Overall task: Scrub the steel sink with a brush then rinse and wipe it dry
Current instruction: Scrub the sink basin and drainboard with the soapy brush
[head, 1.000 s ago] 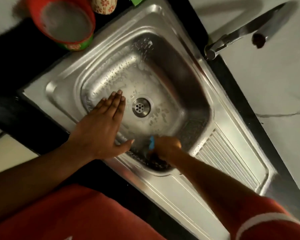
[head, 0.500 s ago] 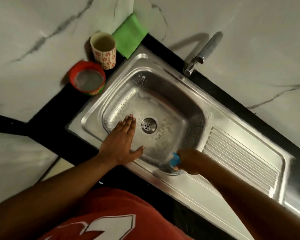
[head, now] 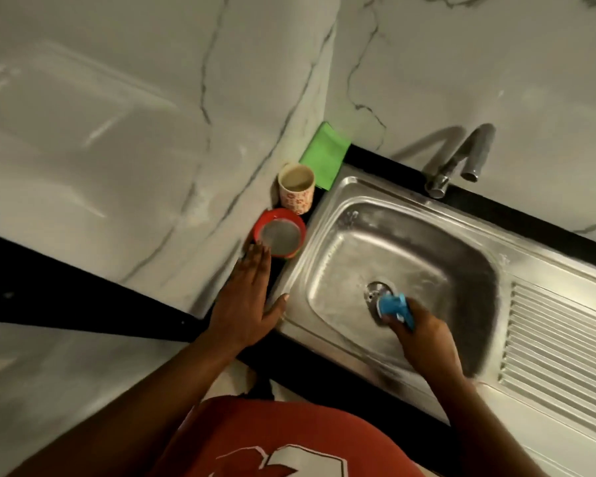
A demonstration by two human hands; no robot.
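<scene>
Looking down from the head camera, the steel sink point(head: 341, 235) sits set into a dark bench point(head: 83, 287) in a corner of marble-patterned wall. Its basin is wet and streaked, with the drain point(head: 375, 290) near the middle of the floor and a ribbed draining board point(head: 558, 342) to the right.

The right hand point(head: 424, 335) reaches down into the basin, its fingers point(head: 394, 320) curled tight around a blue brush point(head: 393, 304). The brush presses on the basin floor right at the drain's near edge, partly covering it. Its bristles are hidden beneath the blue body and the hand.

The left hand point(head: 245, 304) lies flat, palm down, on the dark bench just left of the sink. Its fingers point(head: 255, 263) are straight and held together, holding nothing, with the thumb spread out sideways to touch the sink's steel rim. The fingertips reach the base of a red bowl point(head: 279, 232), though whether they actually touch it cannot be told.

Behind the bowl stands a patterned cup point(head: 296, 189), upright, close against the wall. A green cloth point(head: 324, 154) lies folded in the corner just behind the cup, beside the sink's far-left rim. The tap point(head: 458, 163) rises from the bench behind the sink, its spout bent over toward the basin. No water is seen running from it.

A red garment point(head: 272, 442) with white print fills the bottom of the view.
</scene>
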